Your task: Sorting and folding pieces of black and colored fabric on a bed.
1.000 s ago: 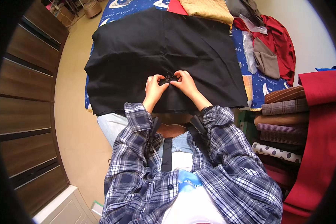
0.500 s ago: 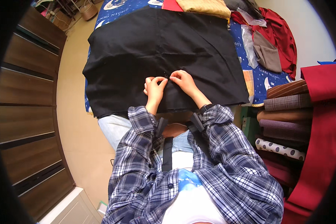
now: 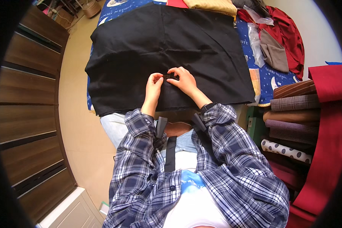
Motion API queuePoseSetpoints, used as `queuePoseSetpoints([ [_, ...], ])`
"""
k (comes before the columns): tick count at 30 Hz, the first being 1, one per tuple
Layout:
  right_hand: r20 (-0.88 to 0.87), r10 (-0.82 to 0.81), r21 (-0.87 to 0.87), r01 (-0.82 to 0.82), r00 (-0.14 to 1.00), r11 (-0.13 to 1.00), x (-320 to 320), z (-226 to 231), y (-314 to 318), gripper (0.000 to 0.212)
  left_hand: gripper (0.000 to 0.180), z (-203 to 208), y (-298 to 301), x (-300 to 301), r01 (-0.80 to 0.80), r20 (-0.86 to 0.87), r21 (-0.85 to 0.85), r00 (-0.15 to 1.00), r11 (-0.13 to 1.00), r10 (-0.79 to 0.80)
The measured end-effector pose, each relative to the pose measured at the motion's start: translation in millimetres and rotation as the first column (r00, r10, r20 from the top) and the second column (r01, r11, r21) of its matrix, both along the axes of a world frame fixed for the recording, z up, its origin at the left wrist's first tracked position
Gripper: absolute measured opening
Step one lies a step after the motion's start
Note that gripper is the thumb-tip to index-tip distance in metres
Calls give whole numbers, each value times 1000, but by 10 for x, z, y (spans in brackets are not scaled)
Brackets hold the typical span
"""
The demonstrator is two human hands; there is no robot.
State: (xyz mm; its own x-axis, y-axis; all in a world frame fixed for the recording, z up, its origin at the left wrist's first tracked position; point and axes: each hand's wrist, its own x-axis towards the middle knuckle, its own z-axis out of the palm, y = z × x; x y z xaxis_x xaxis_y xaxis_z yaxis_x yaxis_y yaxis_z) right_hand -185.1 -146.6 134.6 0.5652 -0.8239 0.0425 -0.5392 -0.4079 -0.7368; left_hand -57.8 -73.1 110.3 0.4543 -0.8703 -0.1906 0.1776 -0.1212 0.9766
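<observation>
A large black cloth (image 3: 133,41) lies spread in front of me, with soft creases across its middle. Both hands meet over its nearer half. My left hand (image 3: 153,86) is closed in a pinch, thumb against forefinger, at the left end of a small dark bit with fine lines. Across from it, my right hand (image 3: 185,81) curls its thumb and forefinger around a small raised fold of the black cloth. Only a narrow gap separates the two sets of fingertips. What exactly sits in the left pinch is too small and dark to tell.
Under the cloth is a blue star-patterned cover (image 3: 250,49). Yellow folded fabric (image 3: 212,5) lies at the far edge; red fabric (image 3: 287,41) and a taupe piece (image 3: 273,51) are far right. Rolled fabrics (image 3: 292,129) are stacked at right. Brown drawers (image 3: 30,121) line the left.
My left hand has shifted slightly left and turned more upright. The right hand has risen a little, and its fingers now curl around a raised dark fold between the hands.
</observation>
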Motion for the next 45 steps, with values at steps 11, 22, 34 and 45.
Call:
queuePoseSetpoints([
  [11, 486, -319, 570, -18, 814, 822, -171, -250, -202, 18, 20, -179, 0, 37, 38, 124, 37, 991, 999, -43],
  [22, 185, -91, 284, 36, 979, 958, -182, -183, -139, 22, 21, -144, 3, 50, 69, 140, 56, 987, 996, -76],
  [34, 108, -52, -40, 57, 993, 998, -131, -195, -105, 15, 23, -135, 8, 16, 23, 345, 172, 935, 985, -82],
  [45, 415, -197, 816, -268, 888, 512, -397, -78, -132, 20, 24, -185, 21, 60, 49, 289, 176, 952, 983, -99],
])
